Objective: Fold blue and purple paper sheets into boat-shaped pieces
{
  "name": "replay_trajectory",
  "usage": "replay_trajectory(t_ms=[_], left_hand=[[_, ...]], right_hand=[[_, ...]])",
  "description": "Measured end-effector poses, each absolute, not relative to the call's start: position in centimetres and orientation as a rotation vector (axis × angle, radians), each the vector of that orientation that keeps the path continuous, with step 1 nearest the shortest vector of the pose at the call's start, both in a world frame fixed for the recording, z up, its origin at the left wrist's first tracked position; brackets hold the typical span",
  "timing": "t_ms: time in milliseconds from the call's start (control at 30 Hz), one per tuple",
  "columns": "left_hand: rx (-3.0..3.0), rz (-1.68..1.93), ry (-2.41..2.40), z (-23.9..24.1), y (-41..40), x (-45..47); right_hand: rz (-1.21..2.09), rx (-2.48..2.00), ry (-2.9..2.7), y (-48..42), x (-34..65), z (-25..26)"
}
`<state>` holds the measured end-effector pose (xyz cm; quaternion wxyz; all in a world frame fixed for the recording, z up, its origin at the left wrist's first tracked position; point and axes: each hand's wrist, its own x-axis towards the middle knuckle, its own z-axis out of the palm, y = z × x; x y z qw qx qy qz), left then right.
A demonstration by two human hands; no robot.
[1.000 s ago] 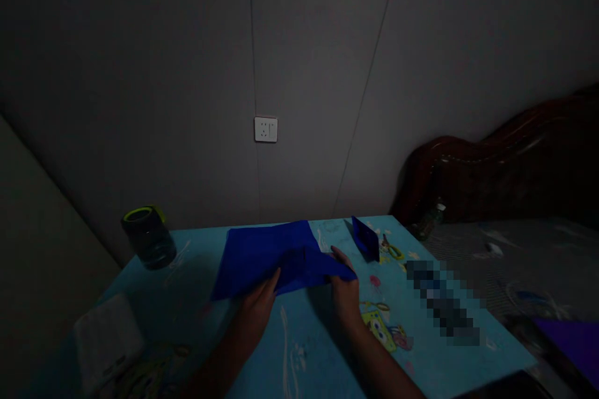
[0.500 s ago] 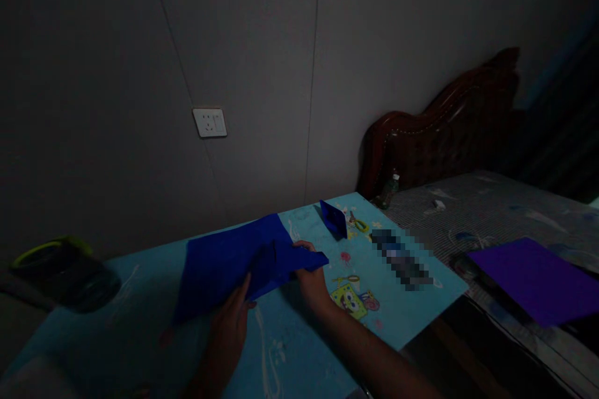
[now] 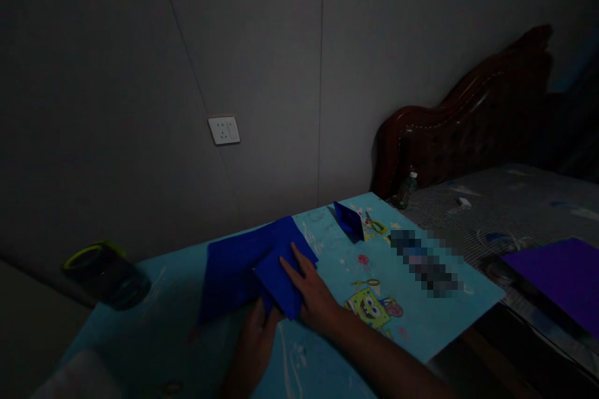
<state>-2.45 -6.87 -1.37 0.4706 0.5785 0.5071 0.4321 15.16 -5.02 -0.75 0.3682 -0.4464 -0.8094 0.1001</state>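
Folded blue paper (image 3: 277, 283) was over near side of flat blue sheet (image 3: 229, 268). Left hand (image 3: 259, 331) pinched paper's lower edge; right hand (image 3: 317, 296) lay across it, firmness of grip unclear.

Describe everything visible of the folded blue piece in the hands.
The folded blue paper-like piece looks plain, with straight edges and a corner pointing left. It tilts over the larger blue sheet; whether they join is unclear. The right hand lies spread across its upper face; the left hand holds its lower edge.
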Motion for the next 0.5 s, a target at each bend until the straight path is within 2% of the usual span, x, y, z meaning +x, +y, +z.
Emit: replay_trajectory(t_ms=[200,500], left_hand=[[1.205,1.146,1.108,-1.2,-7.0,-2.1],[0.873,1.238,0.854,-2.4,-6.8,-2.4]], right_hand=[[0.091,-1.084,-2.33,-5.4,14.7,-0.1],[0.031,-0.938,-2.286,-5.2,15.7,0.0]])
